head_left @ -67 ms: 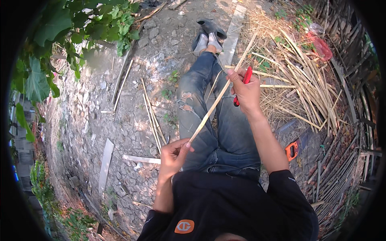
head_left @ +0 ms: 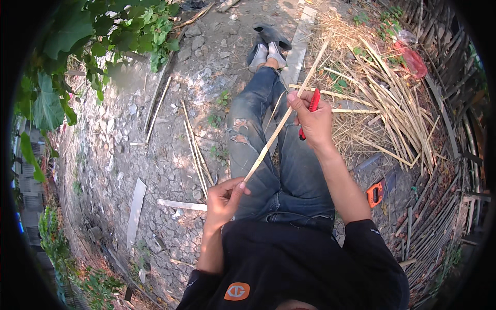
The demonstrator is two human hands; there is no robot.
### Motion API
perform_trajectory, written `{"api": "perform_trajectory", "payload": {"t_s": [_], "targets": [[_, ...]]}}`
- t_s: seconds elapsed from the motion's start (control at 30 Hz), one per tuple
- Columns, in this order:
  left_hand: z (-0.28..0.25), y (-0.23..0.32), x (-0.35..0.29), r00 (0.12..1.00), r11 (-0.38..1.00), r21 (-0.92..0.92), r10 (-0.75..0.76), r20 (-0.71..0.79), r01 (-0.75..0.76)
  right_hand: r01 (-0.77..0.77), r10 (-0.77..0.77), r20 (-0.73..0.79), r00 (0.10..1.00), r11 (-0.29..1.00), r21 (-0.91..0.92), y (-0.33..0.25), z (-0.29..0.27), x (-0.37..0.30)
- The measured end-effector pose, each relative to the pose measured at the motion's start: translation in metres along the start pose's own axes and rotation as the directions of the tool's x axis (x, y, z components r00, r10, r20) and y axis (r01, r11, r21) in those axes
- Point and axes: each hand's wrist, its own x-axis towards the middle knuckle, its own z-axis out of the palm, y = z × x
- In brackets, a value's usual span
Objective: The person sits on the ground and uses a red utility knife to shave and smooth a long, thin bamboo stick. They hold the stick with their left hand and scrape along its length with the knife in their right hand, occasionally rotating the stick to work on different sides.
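Note:
A long, thin bamboo strip (head_left: 274, 137) slants across my lap, its far end up and to the right. My left hand (head_left: 226, 199) pinches its near end between thumb and fingers, above my left thigh. Farther up, my right hand (head_left: 313, 121) has its thumb and fingers closed on the same strip. That hand also holds a red and black tool (head_left: 314, 100) that looks like a utility knife, standing roughly upright in the palm; its middle is hidden by the hand. Under the strip are my legs in worn, torn jeans (head_left: 253, 155).
To the right lies a big heap of bamboo strips (head_left: 398, 103) on shavings. An orange-handled saw (head_left: 375, 195) rests beside my right thigh. Loose strips (head_left: 194, 144) and flat boards (head_left: 136, 209) lie on the stony ground at left. Leaves (head_left: 62, 36) hang at upper left.
My right hand, with the red tool, has shifted slightly left and down. The strip's far end has tipped a little left; my left hand stays nearly still.

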Motion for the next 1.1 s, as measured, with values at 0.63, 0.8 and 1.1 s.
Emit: {"api": "perform_trajectory", "payload": {"t_s": [0.63,0.8,1.1], "targets": [[-0.001,0.007,0.002,0.995,0.995,-0.054,-0.085,-0.048,0.083,0.203,-0.078,0.242,0.967,0.812,-0.548,-0.006,0.004,-0.016],[0.003,0.014,0.013,0.981,0.966,-0.18,-0.193,-0.025,0.185,0.438,-0.008,0.583,0.812,0.668,-0.602,0.004,0.012,-0.074],[0.007,0.02,0.016,0.966,0.923,-0.295,-0.259,-0.004,0.246,0.607,-0.033,0.672,0.74,0.462,-0.647,0.018,0.028,-0.068]]}}
